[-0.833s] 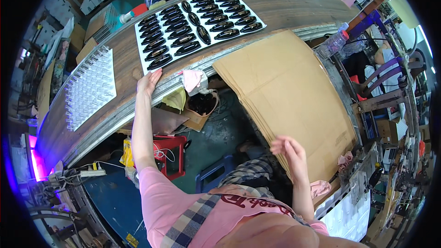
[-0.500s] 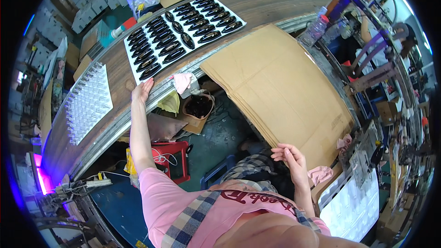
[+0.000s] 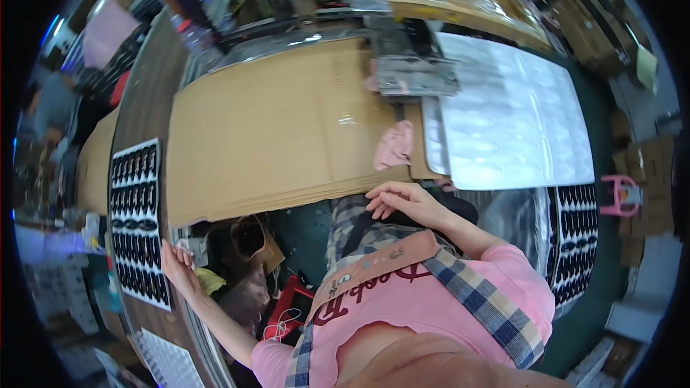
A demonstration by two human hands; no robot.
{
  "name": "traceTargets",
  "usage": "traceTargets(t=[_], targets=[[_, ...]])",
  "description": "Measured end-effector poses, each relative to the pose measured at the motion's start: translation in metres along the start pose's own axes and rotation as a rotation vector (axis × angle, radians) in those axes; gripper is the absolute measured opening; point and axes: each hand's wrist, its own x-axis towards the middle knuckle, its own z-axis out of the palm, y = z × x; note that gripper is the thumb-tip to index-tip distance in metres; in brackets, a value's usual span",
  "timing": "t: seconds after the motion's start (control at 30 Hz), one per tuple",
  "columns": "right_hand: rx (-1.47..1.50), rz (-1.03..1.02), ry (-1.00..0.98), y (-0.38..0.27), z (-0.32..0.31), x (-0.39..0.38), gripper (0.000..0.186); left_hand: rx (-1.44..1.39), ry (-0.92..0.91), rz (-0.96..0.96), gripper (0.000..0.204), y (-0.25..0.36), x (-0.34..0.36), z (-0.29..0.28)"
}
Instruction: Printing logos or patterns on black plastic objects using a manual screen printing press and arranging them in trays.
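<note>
Your view has swung to the right, so the white sheet [image 3: 146, 146] of black pieces [image 3: 136, 224], up near the top middle before, now sits at the left. It lies flat on the brown counter [image 3: 140, 115]; the tidy rows probably keep the pieces from knocking together. Your left hand [image 3: 178, 262] is by the sheet's right edge, fingers bent and a bit apart. It pinches nothing that shows, and I can't tell if it touches the sheet; maybe it is at the edge so no piece gets bumped. Big flat cardboard [image 3: 273, 129] lies before you, maybe to make a soft top. A pink cloth [image 3: 395, 147] sits at its right end. Your right hand [image 3: 408, 202] hangs over your lap, fingers loosely bent, with nothing seen in it. Past it lies a bumpy white sheet [image 3: 517, 115].
</note>
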Motion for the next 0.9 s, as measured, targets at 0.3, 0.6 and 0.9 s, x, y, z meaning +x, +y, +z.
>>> traceTargets(t=[0.3, 0.6, 0.9], targets=[[0.298, 0.036, 0.362, 0.024, -0.038, -0.102, 0.037, 0.005, -1.184, 0.67, 0.079, 0.101, -0.15, 0.261], [0.655, -0.243, 0.872, 0.033, -0.064, -0.136, 0.036, -1.116, -1.192, 0.406, 0.031, 0.156, -0.195, 0.285], [0.604, -0.455, 1.021, 0.002, -0.078, -0.145, 0.015, -1.45, -0.837, 1.013, 0.018, 0.134, -0.202, 0.292]])
